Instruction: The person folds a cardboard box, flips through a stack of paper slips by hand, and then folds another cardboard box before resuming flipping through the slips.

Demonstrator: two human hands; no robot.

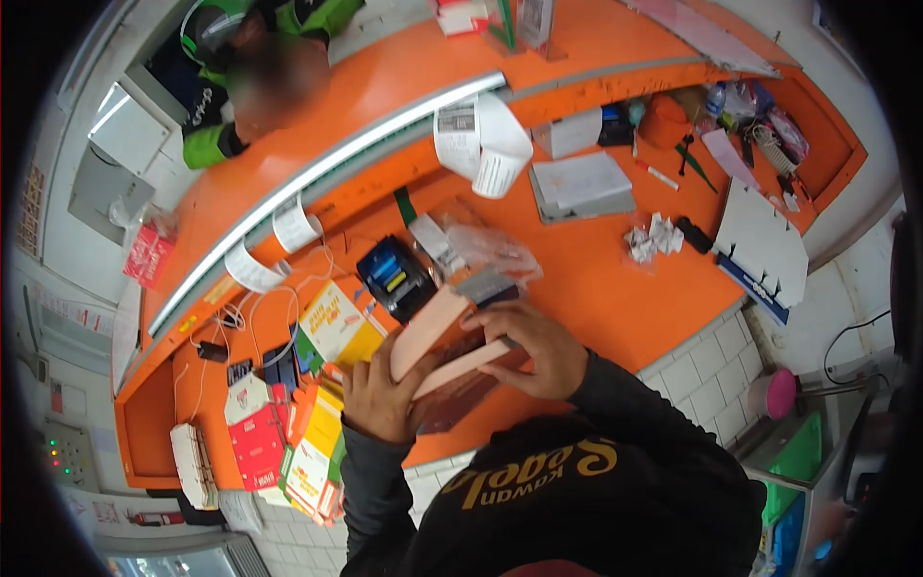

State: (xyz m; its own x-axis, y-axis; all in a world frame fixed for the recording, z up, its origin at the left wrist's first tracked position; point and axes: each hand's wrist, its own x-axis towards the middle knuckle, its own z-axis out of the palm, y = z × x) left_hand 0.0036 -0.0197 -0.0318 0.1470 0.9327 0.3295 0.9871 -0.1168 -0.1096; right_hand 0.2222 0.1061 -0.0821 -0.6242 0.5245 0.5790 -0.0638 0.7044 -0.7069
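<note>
Two bundles of thin sheets, seen mostly by their pale pinkish edges, stand out from each other between my hands over the orange counter (pixel 615 279). The thicker bundle (pixel 429 332) lies on the left and leans toward the printer. A thinner bundle (pixel 463 369) slants below it, with a dark reddish printed face under it. My left hand (pixel 383 392) is closed round the near left ends of both bundles. At the far right end of the thinner bundle, my right hand (pixel 540 351) grips with bent fingers and thumb.
A black label printer (pixel 394 277) and clear plastic wrap (pixel 495 252) sit just beyond. Red, yellow and white folded cartons (pixel 260 433) crowd the left edge. Receipts (pixel 481 144) hang from the shelf. A person in a green jacket (pixel 209 146) leans at the far side.
</note>
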